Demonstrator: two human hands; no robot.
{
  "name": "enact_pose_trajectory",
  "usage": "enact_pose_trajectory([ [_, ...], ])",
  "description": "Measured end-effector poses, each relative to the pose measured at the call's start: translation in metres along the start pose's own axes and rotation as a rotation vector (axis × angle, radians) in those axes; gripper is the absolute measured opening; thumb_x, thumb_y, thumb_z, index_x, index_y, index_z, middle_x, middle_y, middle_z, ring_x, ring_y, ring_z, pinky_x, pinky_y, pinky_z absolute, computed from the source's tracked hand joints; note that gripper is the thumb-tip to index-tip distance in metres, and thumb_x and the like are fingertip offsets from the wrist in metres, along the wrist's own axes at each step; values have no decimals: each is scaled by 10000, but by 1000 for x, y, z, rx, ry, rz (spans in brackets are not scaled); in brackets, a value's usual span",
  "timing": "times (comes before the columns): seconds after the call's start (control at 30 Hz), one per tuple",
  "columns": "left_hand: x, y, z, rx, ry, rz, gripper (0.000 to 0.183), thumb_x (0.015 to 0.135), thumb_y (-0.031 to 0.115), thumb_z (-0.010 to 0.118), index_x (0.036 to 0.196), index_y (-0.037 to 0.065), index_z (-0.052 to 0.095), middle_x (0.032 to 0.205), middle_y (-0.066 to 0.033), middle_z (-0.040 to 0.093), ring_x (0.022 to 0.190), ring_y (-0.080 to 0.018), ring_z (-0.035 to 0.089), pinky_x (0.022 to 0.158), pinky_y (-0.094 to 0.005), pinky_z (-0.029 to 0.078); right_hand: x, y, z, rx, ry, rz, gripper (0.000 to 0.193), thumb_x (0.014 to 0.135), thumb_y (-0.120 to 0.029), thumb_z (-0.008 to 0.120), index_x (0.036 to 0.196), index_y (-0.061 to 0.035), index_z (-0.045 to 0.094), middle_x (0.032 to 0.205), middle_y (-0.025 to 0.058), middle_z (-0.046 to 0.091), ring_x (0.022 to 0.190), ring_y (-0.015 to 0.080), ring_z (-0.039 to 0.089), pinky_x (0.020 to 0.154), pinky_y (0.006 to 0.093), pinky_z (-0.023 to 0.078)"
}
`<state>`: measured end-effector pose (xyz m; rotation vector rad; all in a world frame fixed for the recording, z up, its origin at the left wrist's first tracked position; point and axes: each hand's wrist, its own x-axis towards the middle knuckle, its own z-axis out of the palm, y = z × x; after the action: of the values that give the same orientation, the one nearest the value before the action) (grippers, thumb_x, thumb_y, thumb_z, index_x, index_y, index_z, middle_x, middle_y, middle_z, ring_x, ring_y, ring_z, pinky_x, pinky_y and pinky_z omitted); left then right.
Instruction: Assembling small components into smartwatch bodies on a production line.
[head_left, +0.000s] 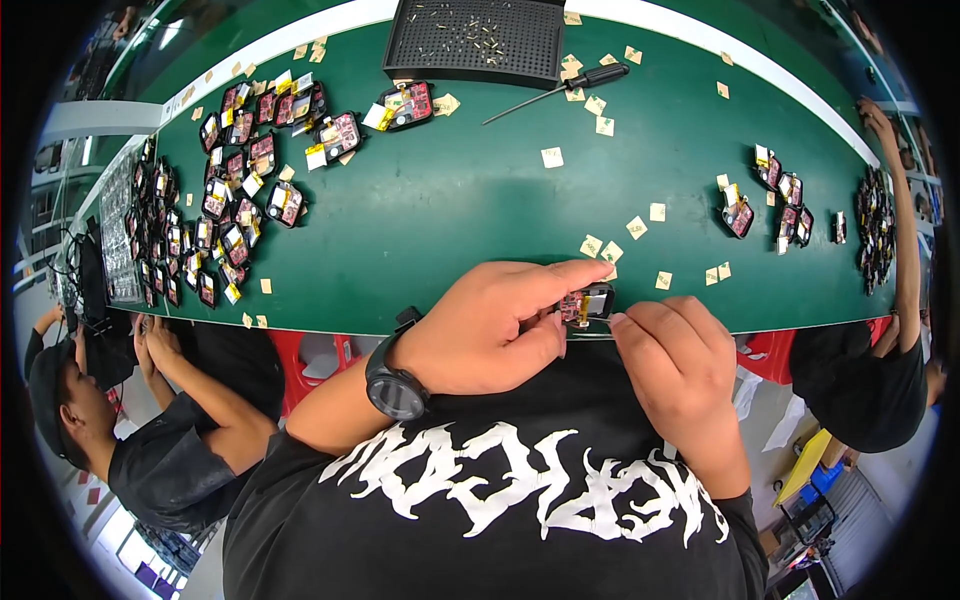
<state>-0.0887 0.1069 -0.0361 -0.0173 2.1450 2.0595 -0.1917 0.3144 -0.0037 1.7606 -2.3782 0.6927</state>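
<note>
Near the table's front edge, my left hand (pixel 490 325) grips a small black electronic device (pixel 587 304) between thumb and fingers. Its open side shows a reddish circuit board and a bit of yellow tape. My right hand (pixel 680 360) is closed in a pinch at the device's right end; whatever its fingertips hold is too small to make out. A black watch sits on my left wrist. Just beyond the device lie several small cream paper squares (pixel 636 228).
Many similar open devices (pixel 285 203) crowd the green table (pixel 450 210) at left; a smaller group (pixel 738 212) lies right. A screwdriver (pixel 560 92) rests beside a black perforated tray (pixel 400 45) of small metal parts at the back. People work at both sides.
</note>
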Motion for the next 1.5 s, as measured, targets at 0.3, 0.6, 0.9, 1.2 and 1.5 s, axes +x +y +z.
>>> enact_pose_trajectory([
  [0.3,4,-2,-3,-86,-43,10,657,828,-114,457,1462,44,523,940,-94,669,739,-144,682,661,-281,564,-2,3,4,48,5,-11,262,651,-55,712,903,7,678,876,75,613,747,224,623,558,315,515],
  [0.6,6,-5,-3,-38,-50,40,675,819,-125,456,1467,49,521,944,-99,667,737,-154,682,683,-289,568,1,-4,6,-37,13,-54,211,678,-28,715,882,6,673,873,75,602,755,219,625,554,303,512],
  [0.9,6,-3,-5,-44,-76,29,669,807,-142,472,1441,52,560,911,-104,654,732,-160,681,694,-294,557,-5,7,12,86,48,-103,208,669,-29,722,870,11,684,866,72,603,750,218,619,547,298,509],
  [1.2,6,-4,-4,-135,-80,8,669,806,-160,471,1436,44,566,912,-102,652,745,-157,681,701,-288,556,-7,3,10,2,64,-154,227,662,-18,718,878,45,689,865,93,604,762,232,617,529,294,499],
  [1.5,7,-5,-7,-167,-104,16,692,785,-173,446,1433,34,569,865,-94,642,733,-146,676,692,-276,553,-10,2,14,5,107,-140,214,672,-17,705,874,52,691,864,102,613,753,238,621,535,287,501],
])
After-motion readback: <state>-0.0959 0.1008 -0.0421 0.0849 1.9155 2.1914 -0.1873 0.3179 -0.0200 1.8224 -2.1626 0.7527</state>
